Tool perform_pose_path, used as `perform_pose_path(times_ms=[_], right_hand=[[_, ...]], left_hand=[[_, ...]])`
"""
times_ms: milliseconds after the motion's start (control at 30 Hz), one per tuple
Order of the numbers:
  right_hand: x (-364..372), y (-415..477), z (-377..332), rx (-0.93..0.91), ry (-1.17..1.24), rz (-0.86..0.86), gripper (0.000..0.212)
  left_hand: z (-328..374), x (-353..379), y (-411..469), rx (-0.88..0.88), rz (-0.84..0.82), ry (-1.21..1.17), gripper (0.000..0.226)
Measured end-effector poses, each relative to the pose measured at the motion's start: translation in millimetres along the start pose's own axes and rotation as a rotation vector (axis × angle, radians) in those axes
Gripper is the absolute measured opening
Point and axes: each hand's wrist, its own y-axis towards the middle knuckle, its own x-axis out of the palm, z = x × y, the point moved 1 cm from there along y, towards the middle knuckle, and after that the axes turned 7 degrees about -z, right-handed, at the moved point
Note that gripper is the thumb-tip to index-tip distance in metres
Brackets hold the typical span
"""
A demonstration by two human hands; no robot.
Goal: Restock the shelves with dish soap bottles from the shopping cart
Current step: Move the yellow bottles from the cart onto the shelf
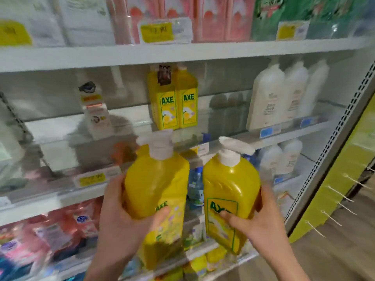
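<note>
Head view, lower middle of the frame: each hand holds one large yellow AXE dish soap pump bottle, roughly upright, in front of the shelving. The left hand (121, 216) has its grip clamped round the left pump bottle (154, 183), thumb lying across the label. The right hand (261, 222) has its grip clamped on the right pump bottle (231, 191), thumb on the label and fingers behind. The two bottles are near each other, with a gap between them. Above them, at mid-frame, two smaller AXE bottles (163, 106) stand touching on the middle shelf (56, 128). White bottles (267, 98) stand at the right of that shelf. Pink refill packs (50, 236) fill the lower left.
</note>
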Motion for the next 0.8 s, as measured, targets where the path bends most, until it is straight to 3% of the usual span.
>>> perform_pose_path(times_ms=[100,267,500,667,800], right_hand=[[-22.9,40.5,-9.8,-0.127,-0.008,-0.08,0.078],[-63.6,101.0,-33.1,-0.313,-0.096,-0.157,0.092],[-85.4,172.9,-55.6,-0.464,-0.095,-0.259,0.09],[-68.1,210.4,-59.9,-0.54,-0.022,-0.332,0.075],[-53.6,236.4,-52.6,-0.607,-0.036,-0.365,0.079]], left_hand=[[20.9,16.2,17.7,0.061,0.155,-0.024,0.081],[47.3,41.6,49.7,0.153,0.322,-0.1,0.091],[57.7,68.7,88.2,0.28,0.543,0.125,0.077],[61.4,81.4,114.0,0.387,0.537,0.416,0.083],[49.6,76.0,139.5,0.44,0.465,0.527,0.087]])
